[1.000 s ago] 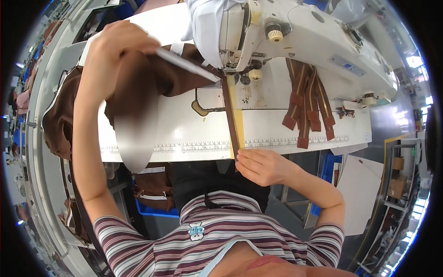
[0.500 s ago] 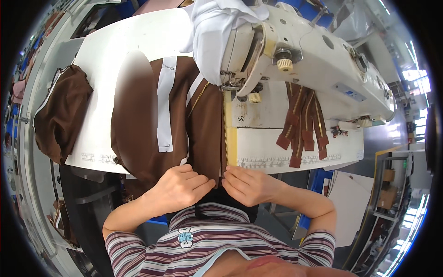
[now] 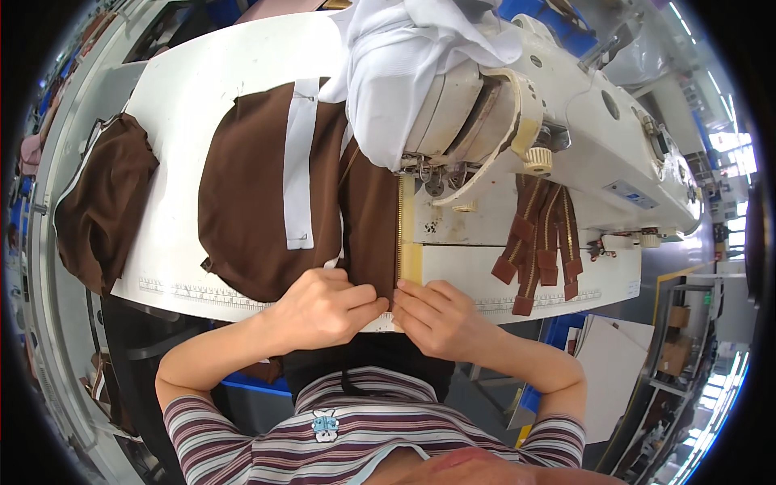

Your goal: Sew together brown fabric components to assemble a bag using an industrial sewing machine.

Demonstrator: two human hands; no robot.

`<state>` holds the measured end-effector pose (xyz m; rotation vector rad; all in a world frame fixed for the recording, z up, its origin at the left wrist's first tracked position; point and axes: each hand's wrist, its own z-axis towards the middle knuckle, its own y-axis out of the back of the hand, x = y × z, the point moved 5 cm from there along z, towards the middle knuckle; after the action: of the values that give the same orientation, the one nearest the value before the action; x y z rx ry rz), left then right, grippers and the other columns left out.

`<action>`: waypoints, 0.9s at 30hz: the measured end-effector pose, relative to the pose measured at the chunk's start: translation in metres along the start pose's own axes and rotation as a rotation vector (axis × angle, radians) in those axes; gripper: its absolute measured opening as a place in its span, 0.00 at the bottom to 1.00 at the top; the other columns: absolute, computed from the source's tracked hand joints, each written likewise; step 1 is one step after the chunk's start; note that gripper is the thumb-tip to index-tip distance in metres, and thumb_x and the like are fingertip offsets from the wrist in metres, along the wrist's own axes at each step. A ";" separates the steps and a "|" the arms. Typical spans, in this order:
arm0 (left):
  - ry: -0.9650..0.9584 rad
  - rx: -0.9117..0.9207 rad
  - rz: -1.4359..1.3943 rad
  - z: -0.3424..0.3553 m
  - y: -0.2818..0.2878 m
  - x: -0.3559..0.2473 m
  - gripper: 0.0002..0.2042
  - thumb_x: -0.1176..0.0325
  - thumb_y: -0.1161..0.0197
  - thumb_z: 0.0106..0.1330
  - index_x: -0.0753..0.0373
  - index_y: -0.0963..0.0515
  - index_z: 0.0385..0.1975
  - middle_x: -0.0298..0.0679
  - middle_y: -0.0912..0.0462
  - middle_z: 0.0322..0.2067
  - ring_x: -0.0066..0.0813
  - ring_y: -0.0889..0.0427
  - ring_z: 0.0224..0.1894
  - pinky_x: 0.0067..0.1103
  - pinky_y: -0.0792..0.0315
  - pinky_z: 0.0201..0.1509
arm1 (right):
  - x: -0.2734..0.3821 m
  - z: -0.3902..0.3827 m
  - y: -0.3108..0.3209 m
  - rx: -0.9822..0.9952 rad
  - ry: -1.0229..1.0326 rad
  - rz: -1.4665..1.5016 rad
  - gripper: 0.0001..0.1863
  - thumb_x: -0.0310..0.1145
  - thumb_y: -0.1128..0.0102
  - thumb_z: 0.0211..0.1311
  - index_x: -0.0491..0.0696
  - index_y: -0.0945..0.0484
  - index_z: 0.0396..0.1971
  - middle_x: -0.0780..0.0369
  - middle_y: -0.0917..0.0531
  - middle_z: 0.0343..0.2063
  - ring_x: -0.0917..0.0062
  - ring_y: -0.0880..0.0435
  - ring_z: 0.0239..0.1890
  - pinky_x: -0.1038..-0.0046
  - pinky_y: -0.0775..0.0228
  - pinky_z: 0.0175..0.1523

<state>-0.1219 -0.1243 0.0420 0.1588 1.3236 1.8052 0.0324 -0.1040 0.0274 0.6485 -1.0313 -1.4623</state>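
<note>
A brown fabric piece [image 3: 259,186] lies under the sewing machine head [image 3: 453,105], a white interfacing strip [image 3: 299,178] on its left part. Along its right edge runs a metal-toothed zipper [image 3: 399,226], leading up to the presser foot [image 3: 426,174]. My left hand [image 3: 327,307] is closed on the fabric at its near edge, thumb and finger pinched. Just to its right, my right hand [image 3: 432,317] pinches the zipper's near end where it meets the fabric. The fingertips almost touch, and what lies between them is mostly hidden.
Several brown zippers [image 3: 537,234] with metal teeth lie right of the needle area. A second brown fabric piece [image 3: 105,202] hangs over the table's left end. White cloth [image 3: 412,56] drapes the machine head. A printed ruler [image 3: 194,291] runs along the table's near edge [image 3: 137,271].
The brown fabric has moved away from me under the machine, and its near end has drawn up onto the table edge. Both hands keep their pinch. The whole view has shifted slightly.
</note>
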 end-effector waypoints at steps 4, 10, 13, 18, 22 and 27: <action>-0.074 -0.078 0.015 0.014 -0.006 0.012 0.10 0.71 0.38 0.42 0.63 0.19 0.27 0.32 0.26 0.22 0.25 0.26 0.26 0.21 0.32 0.28 | -0.009 0.005 -0.003 -0.010 -0.044 -0.036 0.09 0.30 0.35 0.49 0.42 0.21 0.29 0.58 0.18 0.37 0.73 0.19 0.41 0.74 0.30 0.38; -0.115 -0.113 0.037 0.022 -0.008 0.036 0.11 0.71 0.37 0.40 0.64 0.19 0.26 0.31 0.27 0.22 0.26 0.26 0.30 0.21 0.33 0.30 | -0.029 0.015 -0.005 0.010 -0.104 -0.066 0.10 0.33 0.35 0.49 0.42 0.21 0.29 0.61 0.21 0.38 0.74 0.25 0.34 0.74 0.34 0.37; -0.122 -0.113 0.059 0.032 -0.003 0.046 0.09 0.71 0.35 0.41 0.64 0.19 0.25 0.31 0.27 0.21 0.26 0.26 0.29 0.21 0.34 0.29 | -0.039 0.022 -0.004 0.004 -0.097 -0.099 0.09 0.32 0.35 0.50 0.43 0.21 0.29 0.62 0.21 0.37 0.75 0.25 0.35 0.74 0.34 0.37; -0.123 -0.087 0.026 0.043 0.001 0.067 0.08 0.73 0.33 0.41 0.64 0.18 0.24 0.32 0.25 0.22 0.28 0.25 0.28 0.22 0.33 0.27 | -0.058 0.029 -0.010 0.088 -0.042 -0.139 0.10 0.30 0.37 0.50 0.44 0.20 0.33 0.61 0.21 0.39 0.75 0.25 0.33 0.72 0.28 0.39; -0.059 -0.113 -0.044 0.055 0.002 0.079 0.06 0.74 0.33 0.43 0.65 0.19 0.22 0.35 0.22 0.23 0.34 0.22 0.25 0.27 0.28 0.29 | -0.072 0.027 -0.012 0.229 -0.011 -0.239 0.10 0.34 0.44 0.58 0.47 0.20 0.37 0.56 0.24 0.49 0.68 0.25 0.44 0.72 0.30 0.49; 0.077 -0.051 -0.113 0.050 -0.005 0.108 0.06 0.74 0.32 0.44 0.63 0.18 0.24 0.38 0.20 0.24 0.37 0.21 0.26 0.31 0.26 0.30 | -0.093 0.031 -0.021 0.138 -0.122 -0.128 0.11 0.36 0.41 0.56 0.49 0.19 0.37 0.58 0.21 0.42 0.69 0.23 0.43 0.70 0.28 0.44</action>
<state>-0.1575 -0.0127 0.0193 -0.0136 1.3119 1.7624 0.0119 -0.0077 0.0083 0.7428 -1.2117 -1.5667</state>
